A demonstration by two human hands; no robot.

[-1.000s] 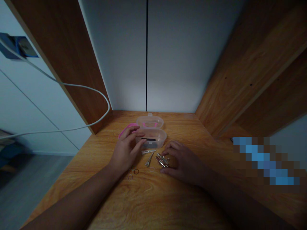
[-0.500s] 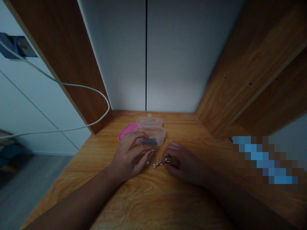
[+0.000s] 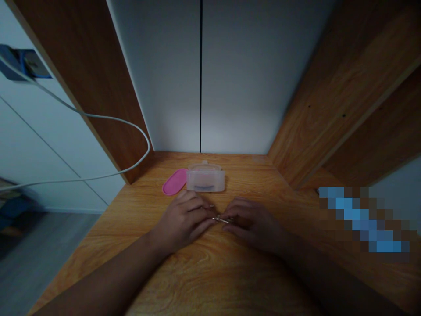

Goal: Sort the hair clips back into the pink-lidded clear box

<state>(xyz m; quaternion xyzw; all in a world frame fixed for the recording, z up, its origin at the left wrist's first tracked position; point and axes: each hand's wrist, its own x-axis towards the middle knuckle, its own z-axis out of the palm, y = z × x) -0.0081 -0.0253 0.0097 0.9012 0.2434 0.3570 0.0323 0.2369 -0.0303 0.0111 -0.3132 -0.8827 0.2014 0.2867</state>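
Small shiny metal pins (image 3: 222, 219), which look like safety pins, sit between my two hands just above the wooden table. My left hand (image 3: 186, 217) is closed, its thumb and fingertips pinching the left end of one pin. The right hand (image 3: 251, 221) is closed too, with a small bunch of pins in its fingertips, partly hidden by the fingers. A clear plastic box (image 3: 206, 181) stands behind the hands, a dark item showing through its wall. Against its left side lies a pink oval lid (image 3: 174, 182).
The wooden tabletop (image 3: 204, 281) runs back to white panels (image 3: 171, 87), with wooden boards (image 3: 329, 87) rising at both sides. A white cable (image 3: 112, 117) loops on the left. A blurred blue patch (image 3: 355, 215) lies at the right.
My left hand has closed from a spread pose and moved right, meeting the pins at my right hand. The clear box has shifted back slightly and now shows more of its front wall.
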